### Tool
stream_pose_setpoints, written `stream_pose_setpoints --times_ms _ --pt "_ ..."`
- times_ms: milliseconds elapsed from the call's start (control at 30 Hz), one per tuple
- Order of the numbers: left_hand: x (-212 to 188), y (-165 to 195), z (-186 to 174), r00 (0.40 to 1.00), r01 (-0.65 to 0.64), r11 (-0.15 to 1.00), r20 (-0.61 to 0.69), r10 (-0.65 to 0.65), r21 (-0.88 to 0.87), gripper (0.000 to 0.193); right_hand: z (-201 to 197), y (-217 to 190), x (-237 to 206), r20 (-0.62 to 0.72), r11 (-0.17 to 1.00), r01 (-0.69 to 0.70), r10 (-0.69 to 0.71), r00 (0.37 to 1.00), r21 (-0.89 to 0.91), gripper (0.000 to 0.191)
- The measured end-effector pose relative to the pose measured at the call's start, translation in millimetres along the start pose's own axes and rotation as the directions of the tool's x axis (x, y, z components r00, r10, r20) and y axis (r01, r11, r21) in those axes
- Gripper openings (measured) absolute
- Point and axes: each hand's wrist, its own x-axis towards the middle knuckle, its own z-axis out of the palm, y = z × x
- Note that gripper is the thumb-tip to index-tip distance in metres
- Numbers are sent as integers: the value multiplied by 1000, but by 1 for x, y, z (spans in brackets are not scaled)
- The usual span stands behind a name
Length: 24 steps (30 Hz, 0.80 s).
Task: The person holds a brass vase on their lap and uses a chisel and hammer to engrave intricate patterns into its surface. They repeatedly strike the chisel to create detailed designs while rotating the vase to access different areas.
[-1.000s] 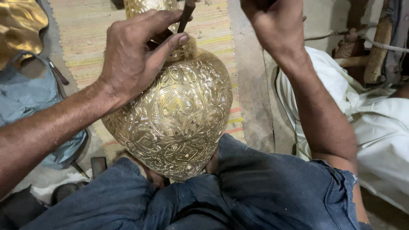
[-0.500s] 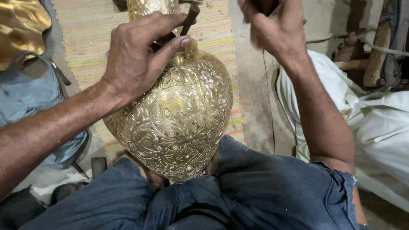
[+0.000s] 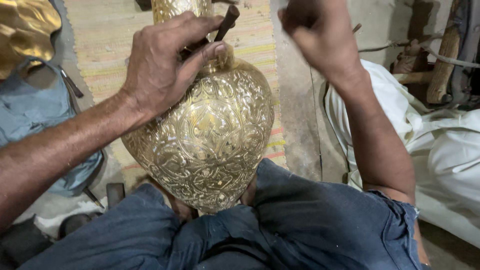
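While fingers [image 3: 200,52] pinch a punch [image 3: 227,21], the embossed brass vase [image 3: 210,135] gleams.

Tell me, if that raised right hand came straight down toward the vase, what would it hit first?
Probably the top end of the dark punch that the left hand holds against the shoulder of the brass vase. The right hand is blurred and depth is unclear, so this is a guess.
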Motion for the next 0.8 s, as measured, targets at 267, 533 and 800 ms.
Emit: stream_pose_setpoints --times_ms 267,533,800 --pt "0 3 -3 999 -48 999 -2 48 -22 29 8 4 -1 -52 987 -138 143 988 79 27" --pt "-1 -1 4 999 -28 1000 28 28 3 29 1 4 -7 -3 999 37 -37 999 -7 11" --pt "1 4 0 999 -38 999 26 37 27 31 3 -3 -8 -72 978 89 -104 992 -188 15"
